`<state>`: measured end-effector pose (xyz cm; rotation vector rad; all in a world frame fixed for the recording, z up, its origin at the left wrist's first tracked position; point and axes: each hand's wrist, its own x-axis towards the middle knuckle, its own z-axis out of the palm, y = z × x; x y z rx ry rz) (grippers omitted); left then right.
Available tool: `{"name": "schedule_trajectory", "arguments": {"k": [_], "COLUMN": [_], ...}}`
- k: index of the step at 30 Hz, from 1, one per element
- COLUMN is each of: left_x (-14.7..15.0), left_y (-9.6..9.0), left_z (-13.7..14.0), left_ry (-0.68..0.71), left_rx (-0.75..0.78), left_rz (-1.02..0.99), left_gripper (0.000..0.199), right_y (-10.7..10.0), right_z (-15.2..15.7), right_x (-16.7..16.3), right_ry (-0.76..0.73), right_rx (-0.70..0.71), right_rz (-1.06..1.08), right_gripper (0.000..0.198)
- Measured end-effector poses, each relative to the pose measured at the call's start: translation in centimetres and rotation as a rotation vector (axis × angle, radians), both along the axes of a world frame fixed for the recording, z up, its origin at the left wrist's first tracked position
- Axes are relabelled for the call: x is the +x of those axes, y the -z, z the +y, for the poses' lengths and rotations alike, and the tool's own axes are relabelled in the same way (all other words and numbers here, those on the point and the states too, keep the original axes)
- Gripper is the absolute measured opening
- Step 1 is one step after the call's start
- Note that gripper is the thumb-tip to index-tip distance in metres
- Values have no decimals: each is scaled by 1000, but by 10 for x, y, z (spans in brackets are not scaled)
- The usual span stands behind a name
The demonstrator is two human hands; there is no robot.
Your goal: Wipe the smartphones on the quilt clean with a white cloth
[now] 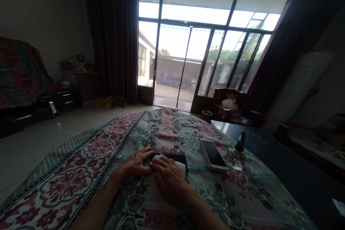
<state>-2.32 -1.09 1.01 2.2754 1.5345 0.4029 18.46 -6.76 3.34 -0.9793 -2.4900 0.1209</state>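
A dark phone (176, 157) lies flat and sideways on the patterned cloth cover in front of me. My left hand (138, 162) grips its left end, thumb at the near side and fingers at the far side. A white wipe or folded tissue (180, 167) rests on the phone's screen. My right hand (170, 179) presses this wipe down with its fingers bent over it, hiding part of both. To the right lies a white-framed phone (214, 154), dark screen up. Beside it stands a clear bottle (235, 159) with a black pump top (240, 142).
The flowered cloth cover (99, 147) drapes over the round surface under my hands. A dark glossy table (280, 161) adjoins at the right. Farther off are a wooden chair (230, 104), a small stool (118, 101), a low black cabinet (64, 99) and glass doors (175, 64).
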Motion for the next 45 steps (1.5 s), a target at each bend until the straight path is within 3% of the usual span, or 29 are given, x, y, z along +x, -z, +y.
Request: {"name": "schedule_trajectory", "arguments": {"k": [6, 10, 16, 21, 24, 31, 38, 41, 45], "left_x": [-6, -7, -11, -11, -8, 1, -3, -4, -2], "left_y": [7, 6, 9, 7, 5, 7, 18, 18, 10], "left_z": [3, 5, 8, 8, 6, 6, 13, 12, 7], "left_ry": [29, 35, 61, 65, 43, 6, -11, -9, 5], "left_rx": [39, 28, 14, 20, 15, 61, 109, 103, 58], "left_rz": [-11, 2, 15, 21, 44, 96, 67, 57, 79], "left_gripper": [71, 73, 75, 73, 77, 77, 71, 69, 73], "right_y": [0, 5, 11, 6, 5, 13, 13, 12, 10], "right_z": [2, -2, -3, 6, 7, 0, -4, -4, 0], "right_x": [-11, -6, 11, 29, 32, 5, -18, -19, -12], "right_ry": [-3, 49, 276, 532, 593, 425, 195, 201, 339], "right_rx": [-6, -10, 11, -27, -38, -66, 11, 6, -62], "right_rz": [13, 82, 144, 64, 28, 25, 49, 54, 44], "right_gripper": [21, 25, 26, 25, 28, 41, 34, 33, 37]}}
